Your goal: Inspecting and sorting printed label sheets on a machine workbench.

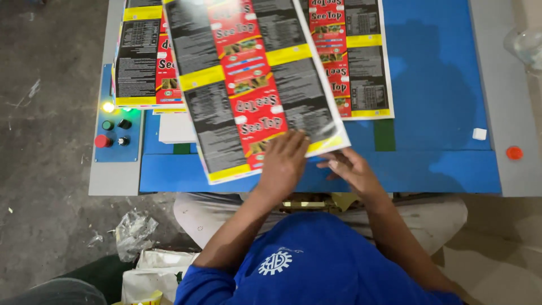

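A large glossy printed sheet (pixel 248 85) of red, yellow and black labels lies slanted over the blue table (pixel 440 85), its near edge raised. My left hand (pixel 282 164) rests on that near edge with the fingers spread on top of the sheet. My right hand (pixel 353 169) is just right of it, with its fingertips at the sheet's near right corner. A stack of like sheets (pixel 141 62) lies at the left, and another printed sheet (pixel 355 56) lies flat at the right, partly under the slanted one.
A blue control panel (pixel 116 133) at the table's left edge carries a lit yellow lamp, a red button and black knobs. A small white block (pixel 479 134) and a red button (pixel 514 152) sit at the right. Crumpled plastic (pixel 132 231) lies on the floor.
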